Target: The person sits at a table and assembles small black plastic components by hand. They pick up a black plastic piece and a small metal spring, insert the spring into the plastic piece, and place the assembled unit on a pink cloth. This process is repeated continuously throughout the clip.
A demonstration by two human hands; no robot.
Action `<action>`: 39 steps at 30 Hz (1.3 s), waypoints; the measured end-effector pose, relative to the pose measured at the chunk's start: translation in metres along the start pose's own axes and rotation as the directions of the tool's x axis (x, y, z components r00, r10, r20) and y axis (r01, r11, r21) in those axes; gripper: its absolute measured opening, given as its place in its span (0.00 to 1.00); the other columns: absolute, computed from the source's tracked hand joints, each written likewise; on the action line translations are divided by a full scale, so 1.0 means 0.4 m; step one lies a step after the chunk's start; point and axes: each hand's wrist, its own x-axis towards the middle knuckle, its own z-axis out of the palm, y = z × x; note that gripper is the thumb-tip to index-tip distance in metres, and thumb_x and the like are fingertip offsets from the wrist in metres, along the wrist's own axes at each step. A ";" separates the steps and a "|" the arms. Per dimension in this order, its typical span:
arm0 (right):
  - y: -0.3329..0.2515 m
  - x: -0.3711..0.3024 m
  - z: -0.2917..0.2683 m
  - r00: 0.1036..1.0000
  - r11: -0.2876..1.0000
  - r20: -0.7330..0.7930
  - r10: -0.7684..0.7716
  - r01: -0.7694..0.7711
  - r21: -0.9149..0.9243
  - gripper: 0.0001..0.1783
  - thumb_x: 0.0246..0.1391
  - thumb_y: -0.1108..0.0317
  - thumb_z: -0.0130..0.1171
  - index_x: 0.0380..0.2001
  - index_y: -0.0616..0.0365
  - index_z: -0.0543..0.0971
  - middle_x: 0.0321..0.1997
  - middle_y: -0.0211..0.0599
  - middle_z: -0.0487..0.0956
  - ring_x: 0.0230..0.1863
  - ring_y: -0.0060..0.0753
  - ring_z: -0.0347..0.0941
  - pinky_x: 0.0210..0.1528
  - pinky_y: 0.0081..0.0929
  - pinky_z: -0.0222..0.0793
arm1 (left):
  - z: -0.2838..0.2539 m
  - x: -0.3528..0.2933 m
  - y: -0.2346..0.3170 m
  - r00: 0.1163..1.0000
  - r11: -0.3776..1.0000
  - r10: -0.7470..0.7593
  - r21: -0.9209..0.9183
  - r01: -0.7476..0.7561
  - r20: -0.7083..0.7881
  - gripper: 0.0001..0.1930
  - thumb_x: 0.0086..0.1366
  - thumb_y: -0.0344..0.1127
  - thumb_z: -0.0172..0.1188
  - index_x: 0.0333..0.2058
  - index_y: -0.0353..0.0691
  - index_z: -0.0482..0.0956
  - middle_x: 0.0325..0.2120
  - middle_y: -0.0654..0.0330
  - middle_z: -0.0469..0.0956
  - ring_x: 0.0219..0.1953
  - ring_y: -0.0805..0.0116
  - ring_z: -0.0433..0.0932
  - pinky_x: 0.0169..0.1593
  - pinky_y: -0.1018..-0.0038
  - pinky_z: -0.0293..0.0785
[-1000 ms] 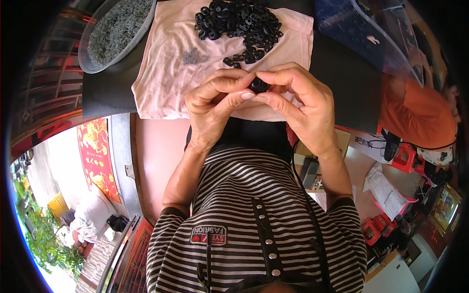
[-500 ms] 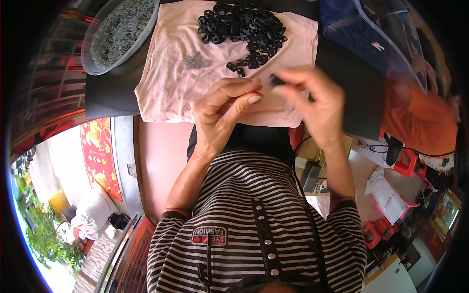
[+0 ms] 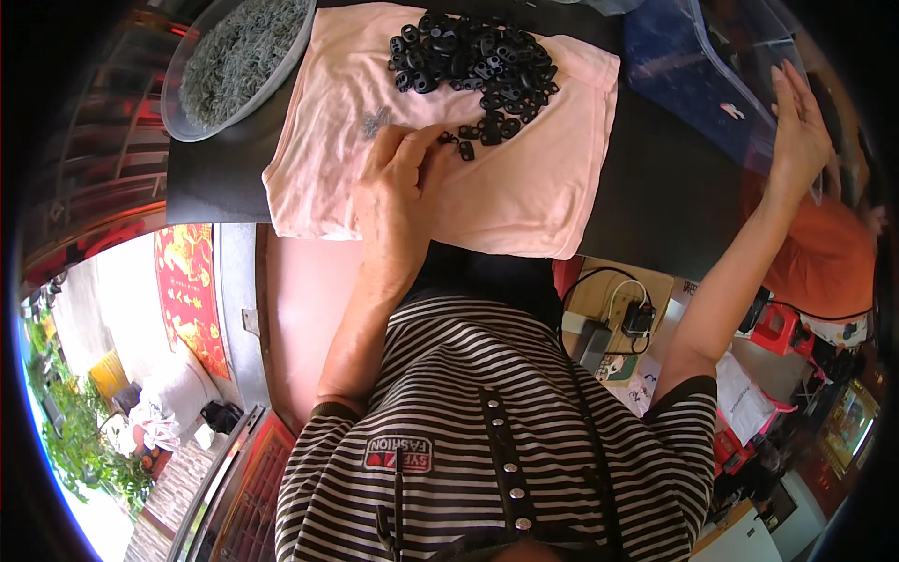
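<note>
On a pale pink cloth (image 3: 524,201) lies a heap of small black two-hole plastic pieces that look like cord locks (image 3: 468,56). A few loose ones trail from it toward my left hand (image 3: 393,187). That hand is low over the cloth, its fingers curled in and the tips mostly hidden, right beside the nearest black piece. Just past its knuckles sits a little pile of grey metal springs (image 3: 376,120). Far to the right, my right hand (image 3: 799,136) is stretched out at the side of a clear plastic bin (image 3: 698,33), fingers extended, nothing seen in them.
A clear round tub (image 3: 304,42) full of grey springs stands at the far left of the black table (image 3: 655,178). Beyond the bin's side, another person's orange sleeve (image 3: 824,253) shows. Cables and a power adapter (image 3: 640,318) lie below the table's near edge.
My right hand has swung right, from over the cloth to the bin; the dark piece at its fingers no longer shows. My left hand has reached farther, turned palm-down toward the loose black pieces.
</note>
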 end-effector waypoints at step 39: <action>-0.346 -0.431 0.293 0.540 0.785 0.571 -0.619 0.448 0.428 0.03 0.44 0.78 0.55 0.25 0.63 0.72 0.28 0.39 0.75 0.31 0.39 0.75 0.34 0.30 0.74 | -0.109 -0.136 0.001 0.886 0.269 -0.266 -0.853 0.447 0.380 0.07 0.59 0.26 0.61 0.37 0.32 0.77 0.28 0.61 0.78 0.29 0.77 0.76 0.35 0.82 0.72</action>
